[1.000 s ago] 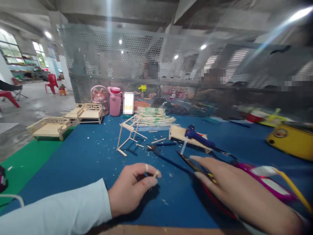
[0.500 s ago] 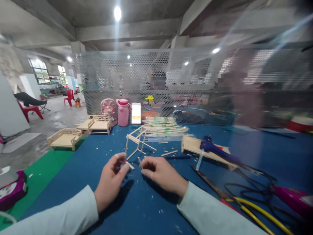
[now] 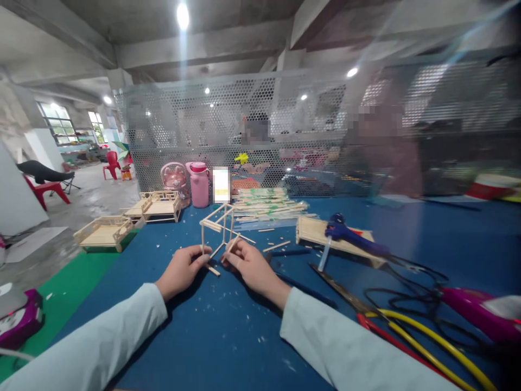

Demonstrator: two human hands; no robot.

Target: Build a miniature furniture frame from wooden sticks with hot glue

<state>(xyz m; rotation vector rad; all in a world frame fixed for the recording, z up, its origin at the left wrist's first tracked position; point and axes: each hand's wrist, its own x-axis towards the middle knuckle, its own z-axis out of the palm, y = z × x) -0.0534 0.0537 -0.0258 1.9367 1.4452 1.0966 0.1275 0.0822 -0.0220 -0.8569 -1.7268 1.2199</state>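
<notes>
A small open frame of thin wooden sticks (image 3: 217,224) stands on the blue table in front of me. My left hand (image 3: 184,271) is closed, thumb and fingers pinching the frame's near lower left corner. A short stick end (image 3: 214,270) juts out just below those fingertips. My right hand (image 3: 254,271) pinches a short wooden stick (image 3: 232,244), held slanted close to the frame's lower right side. Whether this stick touches the frame I cannot tell.
Finished miniature wooden beds (image 3: 103,232) stand at the left. A pile of sticks (image 3: 268,203) lies behind the frame. On the right are a blue glue gun (image 3: 354,237) across a wooden panel piece (image 3: 311,231), cables and yellow-and-red-handled pliers (image 3: 431,331). A pink flask (image 3: 199,184) stands by the mesh screen.
Both hands have moved forward to the frame. My left fingers have closed in at its lower corner, and the stick in my right hand has come up beside it. The view has shifted slightly.
</notes>
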